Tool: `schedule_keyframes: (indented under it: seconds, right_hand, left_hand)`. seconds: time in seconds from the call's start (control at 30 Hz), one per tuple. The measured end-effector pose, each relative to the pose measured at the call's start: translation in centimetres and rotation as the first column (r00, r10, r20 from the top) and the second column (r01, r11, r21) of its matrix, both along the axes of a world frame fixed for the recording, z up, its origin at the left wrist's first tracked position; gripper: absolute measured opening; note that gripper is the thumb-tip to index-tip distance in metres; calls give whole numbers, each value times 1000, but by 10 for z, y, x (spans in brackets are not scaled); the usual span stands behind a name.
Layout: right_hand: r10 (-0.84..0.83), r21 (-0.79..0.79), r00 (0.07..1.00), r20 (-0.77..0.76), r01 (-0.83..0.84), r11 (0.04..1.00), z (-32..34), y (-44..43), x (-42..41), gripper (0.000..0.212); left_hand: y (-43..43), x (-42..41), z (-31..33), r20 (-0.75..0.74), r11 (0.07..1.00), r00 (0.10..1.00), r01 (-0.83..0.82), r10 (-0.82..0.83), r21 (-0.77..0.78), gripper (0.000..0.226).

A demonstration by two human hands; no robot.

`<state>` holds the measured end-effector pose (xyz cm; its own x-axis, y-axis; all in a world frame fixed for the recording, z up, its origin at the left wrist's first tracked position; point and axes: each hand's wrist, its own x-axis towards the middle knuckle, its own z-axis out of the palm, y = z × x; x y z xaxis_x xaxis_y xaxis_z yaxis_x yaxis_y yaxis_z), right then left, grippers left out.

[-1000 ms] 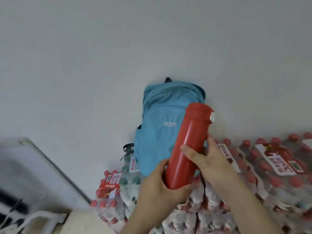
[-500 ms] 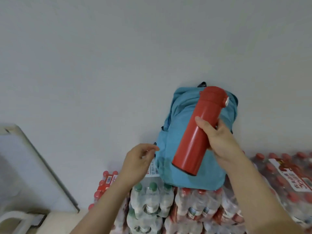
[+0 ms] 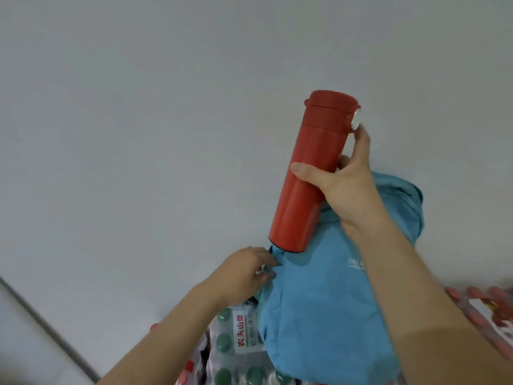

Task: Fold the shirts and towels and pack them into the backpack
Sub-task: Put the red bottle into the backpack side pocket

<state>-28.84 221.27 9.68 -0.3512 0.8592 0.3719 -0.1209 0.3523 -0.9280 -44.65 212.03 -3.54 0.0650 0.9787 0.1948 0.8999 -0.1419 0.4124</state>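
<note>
A light blue backpack (image 3: 327,307) stands upright against the white wall, on top of shrink-wrapped packs of water bottles. My right hand (image 3: 344,184) grips a tall red flask (image 3: 311,173) around its middle and holds it nearly upright, its base just above the backpack's left side. My left hand (image 3: 247,270) pinches the fabric edge at the backpack's left side, right below the flask's base. No shirts or towels are in view.
Packs of water bottles with green caps (image 3: 236,348) lie under the backpack, and packs with red caps (image 3: 488,309) lie to the right. A white board with a dark edge (image 3: 41,323) leans at the lower left.
My right hand has raised the flask and turned it more upright. My left hand has moved right and taken hold of the backpack's left edge. The backpack now looks nearer.
</note>
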Motion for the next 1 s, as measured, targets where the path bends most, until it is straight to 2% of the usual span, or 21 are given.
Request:
schedule_keyframes:
  seconds: [0.17, 0.3, 0.43, 0.5, 0.73, 0.83, 0.9, 0.93, 0.97, 1.0]
  right_hand:
    - [-74, 84, 997, 9, 73, 994, -23, 6, -19, 124]
    - [-152, 122, 986, 68, 143, 982, -35, 3, -33, 127]
    - [-246, 156, 963, 112, 227, 961, -44, -5, -38, 127]
    - [-243, 164, 956, 162, 217, 962, -49, -9, -37, 127]
    - [-184, 82, 959, 218, 170, 982, -51, -6, -30, 120]
    - [-165, 9, 960, 224, 167, 986, -48, -4, -29, 113]
    - [-155, -10, 966, 207, 160, 987, -47, -5, -31, 107]
    - [-142, -14, 969, 203, 147, 989, -47, -6, -33, 106]
    - [-125, -13, 971, 205, 130, 991, -47, -8, -37, 105]
    - [-106, -8, 972, 212, 110, 994, -48, -11, -41, 104]
  left_hand:
    - [0, -23, 2, 101, 993, 988, 113, -115, 23, 19]
    - [3, -34, 5, 135, 978, 972, 182, -195, 103, 17]
    - [5, -45, 4, 179, 962, 960, 176, -215, 210, 12]
    - [10, -50, 3, 152, 942, 956, 203, -250, 269, 10]
    - [33, -75, -2, 72, 903, 909, 396, -411, 165, 16]
    - [39, -78, -5, 58, 904, 910, 400, -412, 149, 15]
    - [38, -77, -2, 163, 927, 915, 352, -369, 125, 15]
    - [36, -74, 3, 320, 945, 890, 310, -326, 102, 21]
    - [33, -69, 10, 526, 961, 809, 269, -260, 62, 32]
    - [32, -63, 16, 695, 969, 693, 245, -191, 22, 46]
